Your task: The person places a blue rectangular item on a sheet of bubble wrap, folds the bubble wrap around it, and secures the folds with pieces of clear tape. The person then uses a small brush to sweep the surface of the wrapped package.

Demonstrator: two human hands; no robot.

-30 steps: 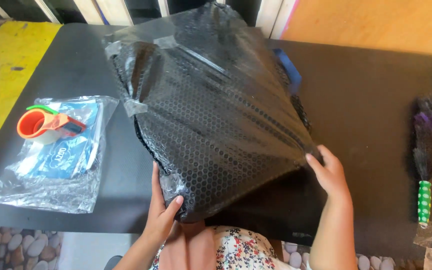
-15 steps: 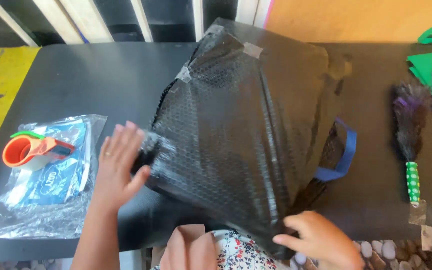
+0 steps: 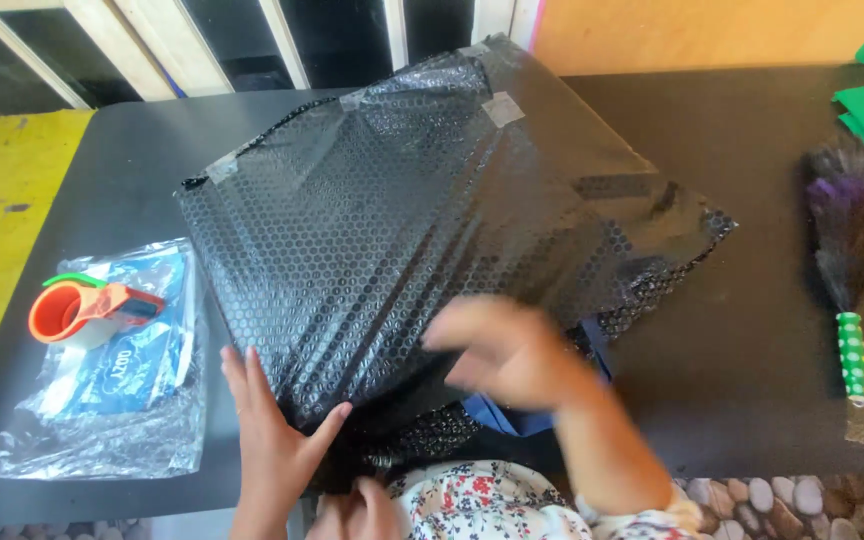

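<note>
Black bubble-wrapped parcel [image 3: 432, 220] on worktop [image 3: 752, 330]. Left hand [image 3: 272, 430] spread flat against its near corner; right hand [image 3: 512, 355] blurred over near edge, grip unclear.

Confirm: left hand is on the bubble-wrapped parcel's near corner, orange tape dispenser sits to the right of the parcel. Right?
Not quite. In the head view the tape dispenser sits to the left of the parcel, on a clear plastic bag. The left hand is on the near corner.

Her left hand [image 3: 274, 432] lies flat and open, fingers spread and thumb angled out to the right, while the right hand [image 3: 512, 355] hovers blurred, palm down, fingers loosely extended leftward, forearm slanting back toward her body.
</note>
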